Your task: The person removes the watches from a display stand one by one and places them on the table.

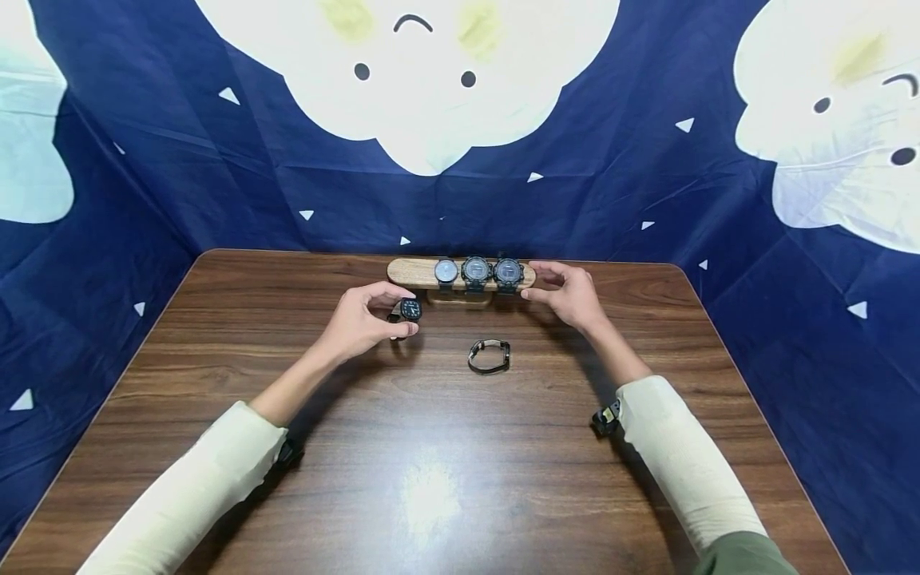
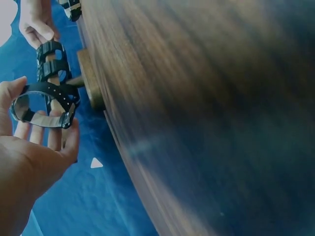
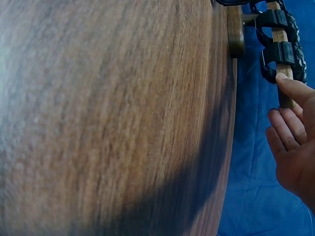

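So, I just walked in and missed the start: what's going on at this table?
A person's left hand holds a square-faced watch near the left end of a wooden stand, while the right hand grips the stand's right end. Three round-faced watches are already on the stand. Another watch lies on the table in front of it, its strap forming a loop.
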The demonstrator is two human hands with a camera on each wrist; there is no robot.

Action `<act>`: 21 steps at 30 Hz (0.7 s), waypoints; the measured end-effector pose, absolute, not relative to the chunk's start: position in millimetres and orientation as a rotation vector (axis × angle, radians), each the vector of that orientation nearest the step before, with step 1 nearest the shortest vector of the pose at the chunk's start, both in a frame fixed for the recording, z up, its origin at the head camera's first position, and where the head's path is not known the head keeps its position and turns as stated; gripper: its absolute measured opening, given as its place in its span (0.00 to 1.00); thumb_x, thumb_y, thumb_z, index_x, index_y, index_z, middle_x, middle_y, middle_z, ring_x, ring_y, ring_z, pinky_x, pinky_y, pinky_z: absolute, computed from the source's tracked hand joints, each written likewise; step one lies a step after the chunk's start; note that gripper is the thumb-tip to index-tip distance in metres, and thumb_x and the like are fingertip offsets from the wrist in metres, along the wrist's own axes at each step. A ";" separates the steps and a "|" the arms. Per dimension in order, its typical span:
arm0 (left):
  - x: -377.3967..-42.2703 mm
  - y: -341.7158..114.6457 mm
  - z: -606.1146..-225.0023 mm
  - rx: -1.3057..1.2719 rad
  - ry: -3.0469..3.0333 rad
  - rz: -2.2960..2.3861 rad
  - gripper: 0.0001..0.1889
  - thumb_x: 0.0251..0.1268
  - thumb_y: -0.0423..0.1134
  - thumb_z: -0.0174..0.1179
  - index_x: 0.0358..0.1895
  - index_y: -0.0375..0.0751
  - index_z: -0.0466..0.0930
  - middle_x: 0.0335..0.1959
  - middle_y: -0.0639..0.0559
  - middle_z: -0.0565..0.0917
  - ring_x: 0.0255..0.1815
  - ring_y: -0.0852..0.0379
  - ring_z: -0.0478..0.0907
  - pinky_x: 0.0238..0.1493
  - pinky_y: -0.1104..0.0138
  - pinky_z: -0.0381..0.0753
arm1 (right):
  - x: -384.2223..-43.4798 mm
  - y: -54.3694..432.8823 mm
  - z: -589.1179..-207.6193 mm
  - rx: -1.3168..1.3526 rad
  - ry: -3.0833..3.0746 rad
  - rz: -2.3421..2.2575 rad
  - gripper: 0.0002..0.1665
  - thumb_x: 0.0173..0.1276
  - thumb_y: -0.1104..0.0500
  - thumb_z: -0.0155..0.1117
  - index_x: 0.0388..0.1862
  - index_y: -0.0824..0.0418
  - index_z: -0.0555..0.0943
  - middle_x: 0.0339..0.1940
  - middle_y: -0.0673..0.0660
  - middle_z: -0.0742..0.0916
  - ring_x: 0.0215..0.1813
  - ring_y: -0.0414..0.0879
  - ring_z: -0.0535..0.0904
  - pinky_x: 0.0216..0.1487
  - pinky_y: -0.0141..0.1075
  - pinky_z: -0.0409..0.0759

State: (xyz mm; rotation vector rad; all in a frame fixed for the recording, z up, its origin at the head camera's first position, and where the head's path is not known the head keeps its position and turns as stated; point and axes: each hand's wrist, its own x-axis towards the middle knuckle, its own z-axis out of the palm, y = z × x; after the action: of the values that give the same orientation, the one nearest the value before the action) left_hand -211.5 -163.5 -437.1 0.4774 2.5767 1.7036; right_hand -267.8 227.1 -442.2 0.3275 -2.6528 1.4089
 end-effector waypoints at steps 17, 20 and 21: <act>-208.9 -154.1 -437.7 0.484 2.554 1.683 0.24 0.58 0.34 0.86 0.60 0.44 0.93 0.50 0.43 0.96 0.51 0.40 0.91 0.49 0.72 0.85 | -266.1 227.3 -440.7 0.304 -2.671 1.408 0.33 0.65 0.61 0.88 0.69 0.63 0.89 0.68 0.66 0.92 0.70 0.68 0.89 0.74 0.59 0.86; -208.4 -152.6 -437.7 0.482 2.558 1.669 0.24 0.58 0.34 0.86 0.60 0.44 0.93 0.52 0.44 0.95 0.49 0.42 0.90 0.48 0.72 0.84 | -266.5 227.4 -441.3 0.303 -2.666 1.423 0.33 0.65 0.61 0.88 0.69 0.63 0.89 0.68 0.66 0.92 0.70 0.68 0.89 0.75 0.58 0.85; -208.2 -152.2 -437.8 0.481 2.560 1.663 0.24 0.59 0.34 0.86 0.60 0.45 0.93 0.53 0.44 0.95 0.49 0.42 0.90 0.48 0.72 0.84 | -266.7 227.4 -441.5 0.302 -2.665 1.426 0.33 0.66 0.61 0.88 0.69 0.63 0.89 0.68 0.66 0.91 0.70 0.68 0.89 0.75 0.58 0.85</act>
State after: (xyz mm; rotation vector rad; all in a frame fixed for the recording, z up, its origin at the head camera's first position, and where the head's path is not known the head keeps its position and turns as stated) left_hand -208.2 -152.2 -437.8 0.4811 2.5604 1.6632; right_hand -266.7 227.4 -441.5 0.3024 -2.6645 1.4263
